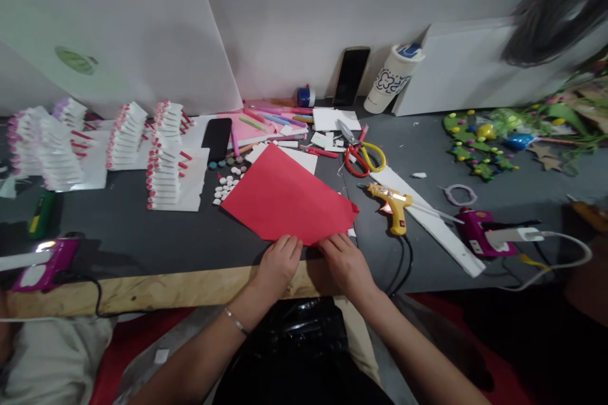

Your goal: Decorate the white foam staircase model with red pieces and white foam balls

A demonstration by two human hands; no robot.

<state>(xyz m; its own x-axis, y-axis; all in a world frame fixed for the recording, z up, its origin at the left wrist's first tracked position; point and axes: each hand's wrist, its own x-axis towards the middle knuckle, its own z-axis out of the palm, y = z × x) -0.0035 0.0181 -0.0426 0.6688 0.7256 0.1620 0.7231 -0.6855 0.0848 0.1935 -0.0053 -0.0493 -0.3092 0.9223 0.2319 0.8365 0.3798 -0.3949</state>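
Left of the left hand, further out: rows of white strips (161,186) with red ends; then a black phone (217,141) lying flat, and white discs (225,189) just past the sheet's left corner. Left hand (281,261): fingers bent and together, nearly closed, had hold of the near edge; thumb hidden. Red sheet (287,196) sat directly ahead of both hands, long axis roughly left-right across them, one sharp corner pointing away and slightly left. Looked plain, matte, mostly flat, right end curled up. Right hand (346,262): same grip, near edge, right part; thumb hidden too. Ahead-right of it: scissors (357,142), red and yellow handles. Right of it: yellow glue gun (398,205), nozzle toward the sheet; well further right, purple socket block (475,231).
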